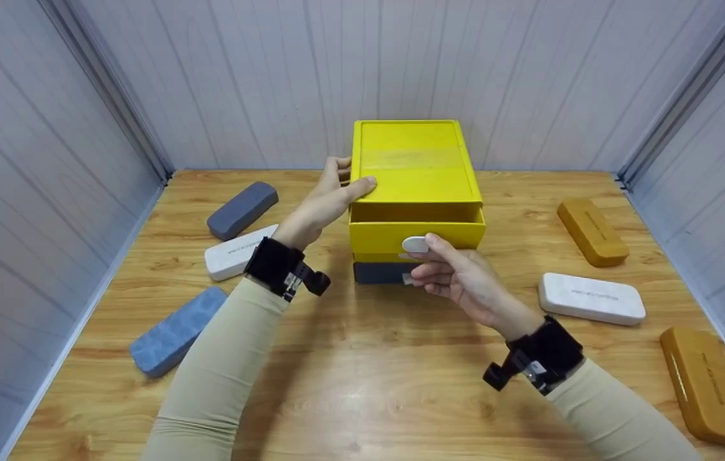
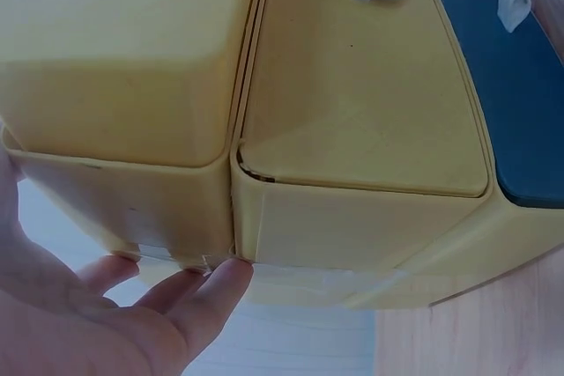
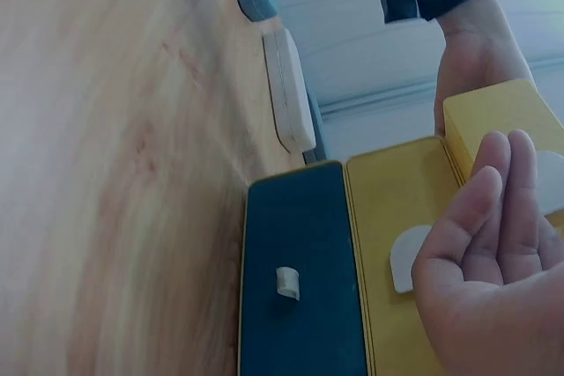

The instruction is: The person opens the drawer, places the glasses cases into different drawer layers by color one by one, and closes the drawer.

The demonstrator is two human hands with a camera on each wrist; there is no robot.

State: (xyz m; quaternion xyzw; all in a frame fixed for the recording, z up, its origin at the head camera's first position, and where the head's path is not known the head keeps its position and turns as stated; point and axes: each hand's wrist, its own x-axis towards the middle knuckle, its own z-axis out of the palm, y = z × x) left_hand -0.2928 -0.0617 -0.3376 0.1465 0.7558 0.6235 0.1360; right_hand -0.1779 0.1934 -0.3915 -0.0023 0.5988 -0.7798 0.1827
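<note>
A yellow cabinet (image 1: 414, 160) with stacked drawers stands toward the back wall. Its yellow top drawer (image 1: 372, 237) is partly pulled out; the yellow middle drawer (image 2: 370, 85) and dark blue bottom drawer (image 3: 304, 217) are closed. My left hand (image 1: 330, 198) steadies the cabinet, thumb on the top near the left edge and fingertips against the left side. My right hand (image 1: 465, 282) is at the top drawer's front and pinches its white pull tab (image 1: 415, 244), thumb at the tab's right edge and a finger under it. The right hand's palm partly hides the lower tabs.
Left of the cabinet lie a grey glasses case (image 1: 243, 211), a white case (image 1: 234, 257) partly behind the left wrist, and a blue case (image 1: 177, 333). On the right are a tan case (image 1: 593, 232), a white case (image 1: 591, 298) and another tan case (image 1: 708, 384). Pale walls enclose the wooden table (image 1: 362, 390).
</note>
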